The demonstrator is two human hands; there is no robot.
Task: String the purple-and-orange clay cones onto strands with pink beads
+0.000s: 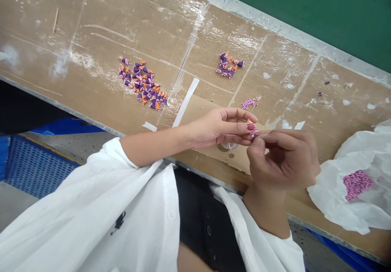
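1. The left hand (222,128), right of the frame's centre, is pinching a small figurine (249,121) between thumb and fingers, mostly covering it.
2. The figurine's orange end is pointing up the frame and its pink end down, slightly rightward; its long axis appears to be running between those ends.
3. The right hand (284,158) is pressing thumb and forefinger together beside the pink end; I cannot tell whether a tiny piece is sitting between them.
4. The figurine is lying up and left of the right hand; the left is nearer, already gripping it.
5. Just above, pink bits (249,103) are lying on the tabletop (100,3); more are resting in white wrapping (330,182) at lower right.
6. Finished-looking figurines (145,82) are lying upper left.
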